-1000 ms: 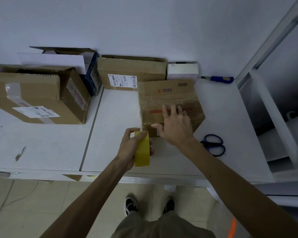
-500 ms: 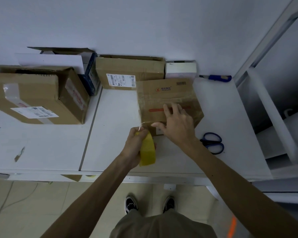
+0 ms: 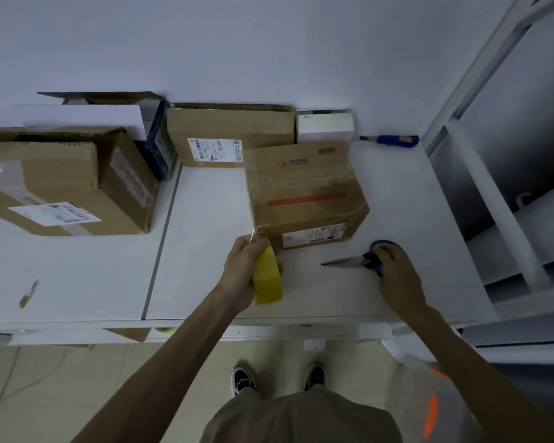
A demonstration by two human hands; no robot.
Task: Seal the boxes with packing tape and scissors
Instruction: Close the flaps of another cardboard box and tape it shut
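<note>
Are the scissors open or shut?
Shut. The blue-handled metal scissors lie on the white table with both blades together in one thin point, their handles under the right hand.

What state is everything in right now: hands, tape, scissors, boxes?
Middle box: flaps closed, tape over the top.
Tape roll: on edge, a strip runs uncut to that box's near corner.
Left hand: grips the roll.
Scissors: flat on the table, blades closed.
Right hand: curled over their handles.
Back-left box: flap open.
Knife: lying at the back, untouched.
</note>
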